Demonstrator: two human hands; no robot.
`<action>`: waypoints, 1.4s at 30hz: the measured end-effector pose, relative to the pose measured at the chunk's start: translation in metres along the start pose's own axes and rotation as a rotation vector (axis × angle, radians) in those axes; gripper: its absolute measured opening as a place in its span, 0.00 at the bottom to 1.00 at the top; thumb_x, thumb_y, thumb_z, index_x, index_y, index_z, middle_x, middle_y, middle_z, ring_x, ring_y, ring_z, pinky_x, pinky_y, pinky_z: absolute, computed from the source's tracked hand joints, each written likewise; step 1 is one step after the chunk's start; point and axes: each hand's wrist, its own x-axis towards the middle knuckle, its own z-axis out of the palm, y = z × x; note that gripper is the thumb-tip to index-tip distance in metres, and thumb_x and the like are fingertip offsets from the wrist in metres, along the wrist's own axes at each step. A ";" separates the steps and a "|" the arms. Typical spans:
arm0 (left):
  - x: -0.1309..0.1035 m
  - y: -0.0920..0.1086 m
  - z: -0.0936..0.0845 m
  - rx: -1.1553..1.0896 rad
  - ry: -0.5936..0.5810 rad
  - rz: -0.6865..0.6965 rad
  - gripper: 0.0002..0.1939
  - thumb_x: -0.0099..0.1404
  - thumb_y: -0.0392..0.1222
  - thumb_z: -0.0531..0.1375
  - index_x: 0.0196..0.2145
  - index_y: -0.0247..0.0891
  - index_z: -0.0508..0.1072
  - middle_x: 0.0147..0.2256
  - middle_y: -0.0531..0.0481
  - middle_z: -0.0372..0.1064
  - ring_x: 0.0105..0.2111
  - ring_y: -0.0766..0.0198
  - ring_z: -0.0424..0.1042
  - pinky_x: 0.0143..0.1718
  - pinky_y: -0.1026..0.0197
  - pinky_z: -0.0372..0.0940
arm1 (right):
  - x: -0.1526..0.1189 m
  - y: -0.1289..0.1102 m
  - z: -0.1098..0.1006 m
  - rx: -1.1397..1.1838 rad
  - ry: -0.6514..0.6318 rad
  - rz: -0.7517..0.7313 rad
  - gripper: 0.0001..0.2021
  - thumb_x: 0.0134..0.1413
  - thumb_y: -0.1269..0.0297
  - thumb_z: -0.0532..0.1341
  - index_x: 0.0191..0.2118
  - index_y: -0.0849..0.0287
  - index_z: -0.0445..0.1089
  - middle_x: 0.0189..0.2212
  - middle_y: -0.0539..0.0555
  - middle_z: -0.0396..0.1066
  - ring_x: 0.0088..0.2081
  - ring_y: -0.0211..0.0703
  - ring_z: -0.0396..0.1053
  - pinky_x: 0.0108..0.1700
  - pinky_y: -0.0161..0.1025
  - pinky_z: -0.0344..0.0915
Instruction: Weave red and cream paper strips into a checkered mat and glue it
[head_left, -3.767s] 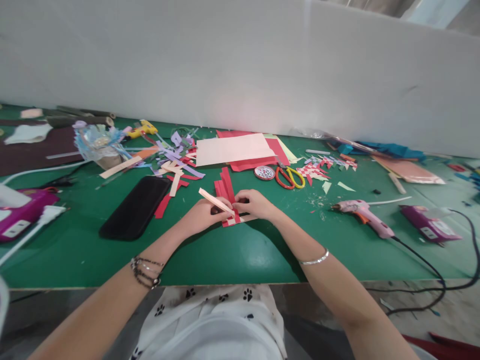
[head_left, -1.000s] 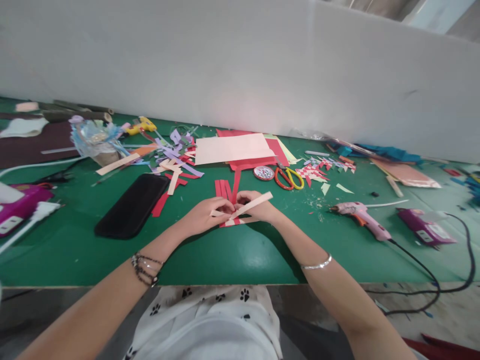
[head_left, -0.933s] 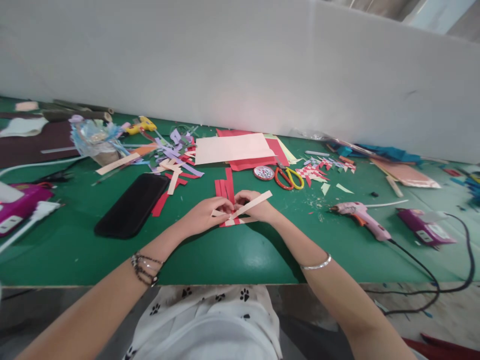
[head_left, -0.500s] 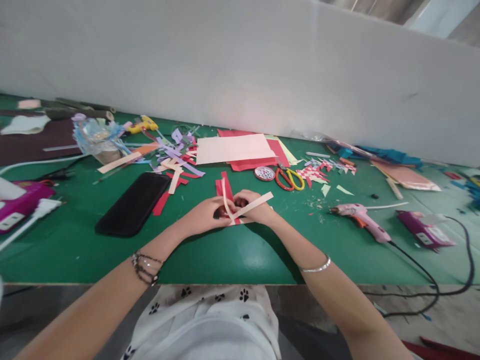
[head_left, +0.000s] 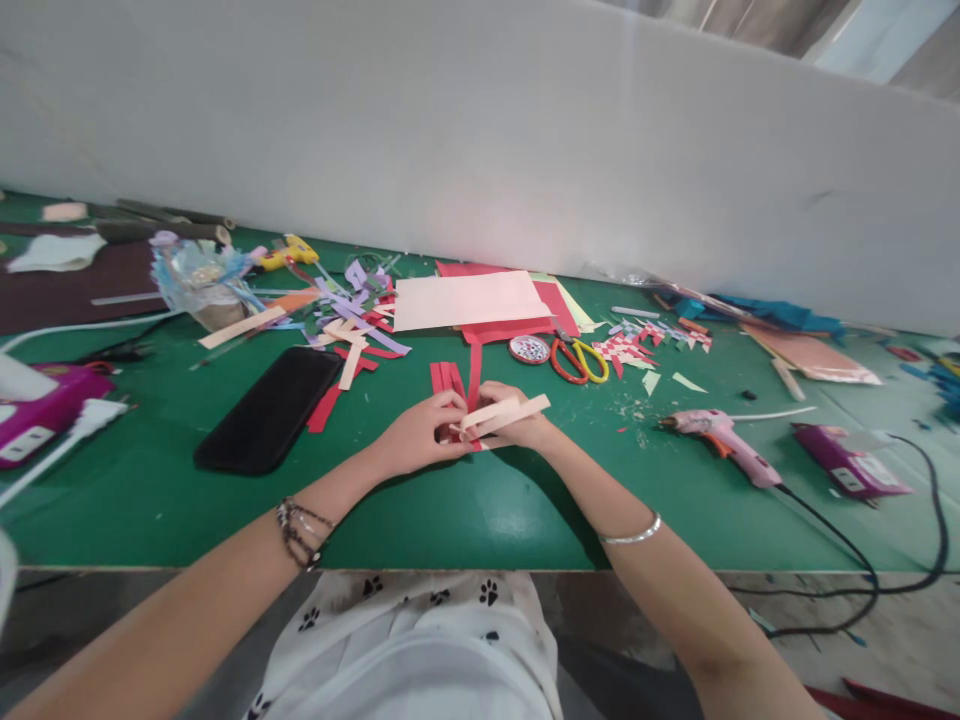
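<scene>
Just above the table in front of me, my left hand (head_left: 420, 432) and my right hand (head_left: 519, 418) meet around a small piece of interlaced paper strips. Both are closed on it, fingertips close together. Two peach paper strips (head_left: 517, 412) stick out to the right across my right hand, nearly parallel. One red paper strip (head_left: 475, 375) stands up between the hands. Further red strips (head_left: 446, 376) point away from me beyond my left fingers. Fingers cover most of the crossing, so I cannot tell how the strips interlace there.
Ahead lie a peach sheet (head_left: 469, 302) over red paper, a round patterned tin (head_left: 529, 348) and scissors (head_left: 579, 358). A black phone (head_left: 268, 410) and paper scraps (head_left: 352, 320) are to the left. On the right rest a pink glue gun (head_left: 721, 435) and a purple power strip (head_left: 851, 460).
One peach strip has folded over from pointing away to lying rightward beside the other. A red strip now stands upright between my hands, clear of the other red strips.
</scene>
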 end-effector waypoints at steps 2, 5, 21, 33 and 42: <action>0.000 0.002 0.000 -0.023 0.021 0.025 0.09 0.58 0.46 0.57 0.31 0.38 0.71 0.36 0.51 0.63 0.32 0.64 0.65 0.34 0.64 0.59 | -0.001 -0.004 -0.002 -0.006 0.001 0.005 0.09 0.36 0.71 0.65 0.21 0.61 0.62 0.21 0.45 0.57 0.23 0.31 0.54 0.26 0.31 0.51; -0.001 0.004 0.000 -0.030 0.063 -0.071 0.09 0.59 0.46 0.56 0.28 0.37 0.66 0.24 0.56 0.61 0.23 0.67 0.62 0.26 0.66 0.57 | -0.001 -0.008 -0.003 0.002 -0.010 0.012 0.06 0.39 0.74 0.62 0.22 0.61 0.63 0.21 0.45 0.58 0.23 0.31 0.55 0.26 0.30 0.52; 0.009 0.005 0.003 -0.131 -0.006 -0.054 0.13 0.59 0.46 0.56 0.37 0.35 0.73 0.19 0.57 0.65 0.20 0.70 0.62 0.24 0.69 0.55 | 0.000 -0.006 -0.003 0.027 -0.024 -0.034 0.08 0.35 0.74 0.65 0.24 0.61 0.65 0.23 0.45 0.58 0.27 0.33 0.57 0.29 0.31 0.53; -0.005 -0.006 -0.018 -0.196 0.073 0.027 0.13 0.60 0.49 0.57 0.27 0.37 0.73 0.32 0.48 0.70 0.35 0.62 0.68 0.40 0.61 0.63 | 0.000 -0.006 -0.005 0.068 -0.055 -0.016 0.06 0.41 0.74 0.62 0.22 0.61 0.63 0.22 0.44 0.56 0.24 0.30 0.55 0.28 0.30 0.54; -0.010 -0.008 -0.016 -0.092 0.006 -0.046 0.15 0.63 0.49 0.53 0.30 0.38 0.74 0.36 0.48 0.71 0.38 0.61 0.68 0.41 0.62 0.63 | -0.009 -0.007 -0.017 0.214 -0.120 -0.065 0.02 0.44 0.70 0.61 0.27 0.61 0.67 0.29 0.49 0.63 0.30 0.33 0.62 0.36 0.33 0.61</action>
